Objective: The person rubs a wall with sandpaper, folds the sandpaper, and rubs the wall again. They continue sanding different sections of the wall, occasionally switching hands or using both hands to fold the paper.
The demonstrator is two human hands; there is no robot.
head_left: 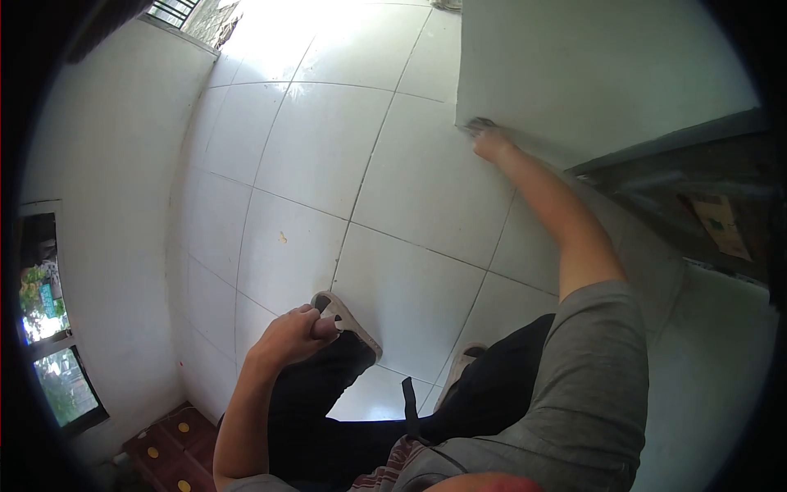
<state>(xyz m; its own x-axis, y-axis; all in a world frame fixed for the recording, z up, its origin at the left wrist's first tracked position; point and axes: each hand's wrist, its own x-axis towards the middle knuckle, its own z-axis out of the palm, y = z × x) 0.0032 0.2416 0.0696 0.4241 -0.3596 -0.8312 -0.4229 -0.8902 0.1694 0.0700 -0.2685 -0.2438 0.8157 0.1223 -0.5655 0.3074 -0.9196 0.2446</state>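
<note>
My right hand (493,144) reaches far forward at the end of a stretched arm. Its fingers are closed on a small dark grey thing (479,125), blurred, that could be a cloth or pad. That thing is at the lower corner of the white wall (574,66), close to the floor tiles. Above my knee, my left hand (288,336) is curled closed, the thumb pressed against the fingers. A small whitish bit (338,325) shows by the thumb; what it belongs to is hidden.
Pale tiles (410,172) cover the floor, with a small yellowish spot (283,238). A dark panel (697,189) with a brown patch stands right. Windows (61,328) open the left wall (115,180). Red-brown tiles (176,451) with yellow dots lie lower left. My shoes (357,328) are below.
</note>
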